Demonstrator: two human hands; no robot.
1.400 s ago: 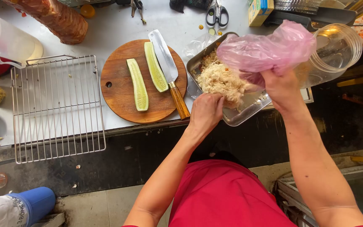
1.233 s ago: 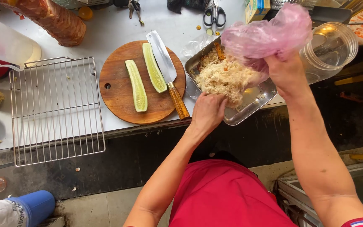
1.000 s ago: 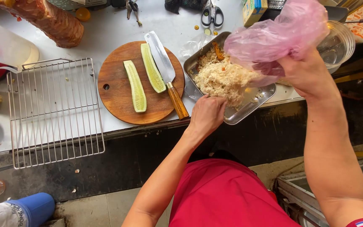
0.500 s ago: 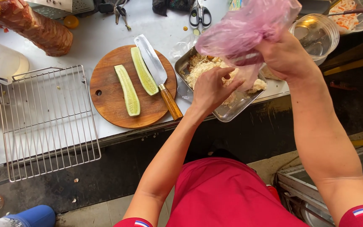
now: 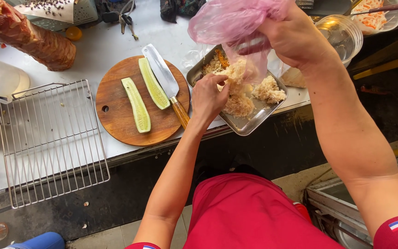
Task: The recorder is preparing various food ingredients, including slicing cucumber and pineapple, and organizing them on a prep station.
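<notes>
A: Item one, the thing in hand?

B: Pink plastic bag (image 5: 229, 23), upper centre of the frame, pinched at its mouth by my right hand (image 5: 295, 39). A second ago that hand sat lower and further right, over the tray's far edge; it has since lifted the bag and brought it left, above the tray.

A: And the left?

B: Left hand (image 5: 208, 97), centre frame. It rested at the tray's near edge before; now it is in the shredded food (image 5: 240, 92), fingers curled round a clump at the bag's opening. By my reading the filling is underway: hand and bag have met.

A: Where does the food sit?

B: In a metal tray (image 5: 249, 125) at the counter's front edge, right of centre, partly overhanging.

A: Pose of the arms?

B: Left forearm runs straight up from the lower centre, wrist bent inward. Right forearm comes in from the lower right, hand raised, knuckles toward the camera.

A: Surroundings?

B: Round wooden board (image 5: 116, 115) just left of the tray, bearing two cucumber halves (image 5: 137, 103) and a cleaver (image 5: 162, 76) with a wooden handle. Wire rack (image 5: 47, 138) at left. Clear tub (image 5: 342, 34) at upper right. Counter (image 5: 102, 46) steel, stained.
</notes>
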